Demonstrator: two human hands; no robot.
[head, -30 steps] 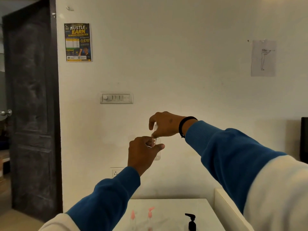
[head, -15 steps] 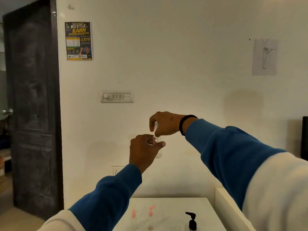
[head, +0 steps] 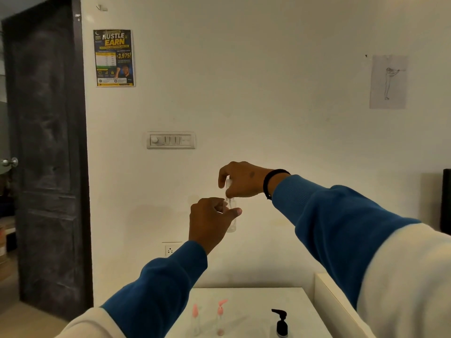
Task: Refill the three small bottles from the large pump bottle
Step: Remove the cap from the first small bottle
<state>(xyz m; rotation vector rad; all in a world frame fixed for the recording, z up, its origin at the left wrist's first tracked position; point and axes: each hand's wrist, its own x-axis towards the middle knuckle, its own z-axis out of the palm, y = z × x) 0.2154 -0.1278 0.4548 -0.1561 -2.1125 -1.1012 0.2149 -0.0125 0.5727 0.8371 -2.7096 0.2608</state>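
Up in front of the wall (head: 268, 106), about chest height, I've got a small clear bottle (head: 231, 215) held upright in my left hand (head: 210, 220), fingers curled round its body and thumb across the front. My right hand (head: 244, 179) is right above it, fingertips pinched on the bottle's whitish top piece (head: 229, 184), which sits at the neck. Can't honestly tell if that top is screwed on or already loose, it's too small and see-through against the wall. There's a black band (head: 271, 182) on my right wrist, and both arms are in blue sleeves with cream upper parts.

Way down below, on the white table (head: 256, 298) at the bottom edge of view, two more small bottles with pink tops stand side by side: one on the left (head: 196, 313), one just beside it on the right (head: 221, 311). The big pump bottle (head: 281, 323) with its black pump head stands further right, apart from those two.

Behind it all: a switch panel (head: 170, 140), a yellow and blue poster (head: 114, 58), a pencil sketch (head: 388, 82) taped up, and a dark door (head: 46, 154) on the left.
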